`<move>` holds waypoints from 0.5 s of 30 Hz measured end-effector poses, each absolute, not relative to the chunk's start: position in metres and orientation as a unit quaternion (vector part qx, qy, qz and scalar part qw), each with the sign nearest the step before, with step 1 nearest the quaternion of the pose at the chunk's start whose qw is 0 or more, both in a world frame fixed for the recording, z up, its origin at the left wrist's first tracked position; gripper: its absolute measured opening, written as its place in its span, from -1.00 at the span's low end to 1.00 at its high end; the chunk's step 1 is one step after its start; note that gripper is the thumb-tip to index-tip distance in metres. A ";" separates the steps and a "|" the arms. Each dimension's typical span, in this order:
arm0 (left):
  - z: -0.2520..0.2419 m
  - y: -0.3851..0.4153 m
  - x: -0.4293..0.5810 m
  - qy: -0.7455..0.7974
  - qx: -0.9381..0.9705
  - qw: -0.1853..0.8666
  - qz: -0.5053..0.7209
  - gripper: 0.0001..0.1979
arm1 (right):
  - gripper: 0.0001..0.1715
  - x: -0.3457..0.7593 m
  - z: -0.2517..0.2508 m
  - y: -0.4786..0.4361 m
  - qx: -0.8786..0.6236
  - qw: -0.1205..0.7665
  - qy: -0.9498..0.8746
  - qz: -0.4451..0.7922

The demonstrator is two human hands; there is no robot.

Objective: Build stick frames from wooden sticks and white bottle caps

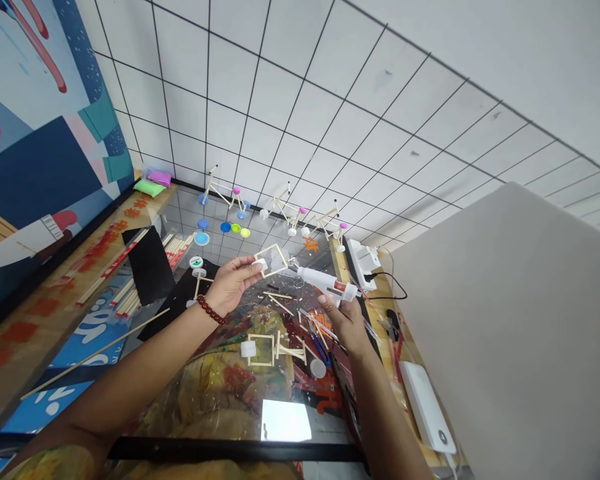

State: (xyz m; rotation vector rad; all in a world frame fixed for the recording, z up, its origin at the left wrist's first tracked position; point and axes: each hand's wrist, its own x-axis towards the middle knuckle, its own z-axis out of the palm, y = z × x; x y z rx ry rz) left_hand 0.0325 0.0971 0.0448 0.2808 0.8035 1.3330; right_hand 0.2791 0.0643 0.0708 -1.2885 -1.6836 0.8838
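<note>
My left hand (235,279) is closed on a small square frame of thin wooden sticks (273,260), with a white cap at the side under the fingertips. My right hand (349,320) grips a white hot glue gun (325,282), its nozzle pointing left at the frame's right corner. Whether the nozzle touches the wood, I cannot tell. Below, a second stick frame (261,351) with a white cap lies on the glossy tabletop. Beside it are joined sticks (291,350) and a loose white cap (318,368). Blue-handled scissors (321,347) lie among scattered sticks near my right wrist.
Along the wall stand several stick models with pink tops (237,191). Coloured bottle caps (225,227) lie before them. Bundled sticks (130,293) and black sheets (149,263) are at left. A power strip (363,263) and a white device (427,407) sit at right.
</note>
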 end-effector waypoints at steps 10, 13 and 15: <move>0.046 0.100 0.024 0.322 0.096 0.801 0.496 -0.92 | -0.46 0.267 0.086 0.059 -0.494 0.444 -0.648 0.374; 0.049 0.099 0.025 0.327 0.071 0.826 0.454 -0.87 | -0.50 0.261 0.088 0.060 -0.486 0.430 -0.662 0.375; 0.050 0.099 0.027 0.341 0.047 0.825 0.449 -0.87 | -0.53 0.256 0.088 0.062 -0.482 0.420 -0.674 0.371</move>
